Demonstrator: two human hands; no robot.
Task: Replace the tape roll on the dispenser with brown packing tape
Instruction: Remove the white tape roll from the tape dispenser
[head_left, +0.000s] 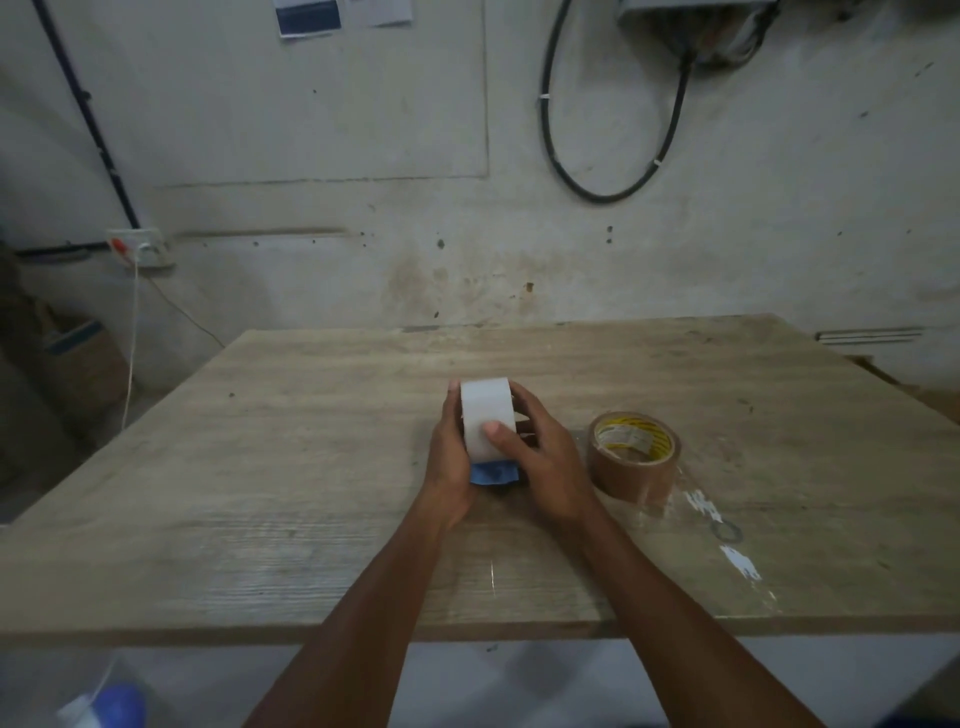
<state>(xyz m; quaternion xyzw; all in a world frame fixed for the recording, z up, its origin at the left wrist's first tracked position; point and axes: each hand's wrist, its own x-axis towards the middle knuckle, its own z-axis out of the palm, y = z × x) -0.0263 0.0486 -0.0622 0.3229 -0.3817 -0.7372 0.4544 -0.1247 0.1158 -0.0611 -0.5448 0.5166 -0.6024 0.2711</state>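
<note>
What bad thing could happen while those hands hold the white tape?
1. Both hands, left and right, squeeze the white tape roll on the blue plastic dispenser. A hard pull might make it jump free suddenly.
2. The round brown packing tape roll lies close beside the right hand on the wooden table. A jerk could knock it away.
3. Dispensers often have a sharp cutter; none is visible here, so fingers might find it.
</note>
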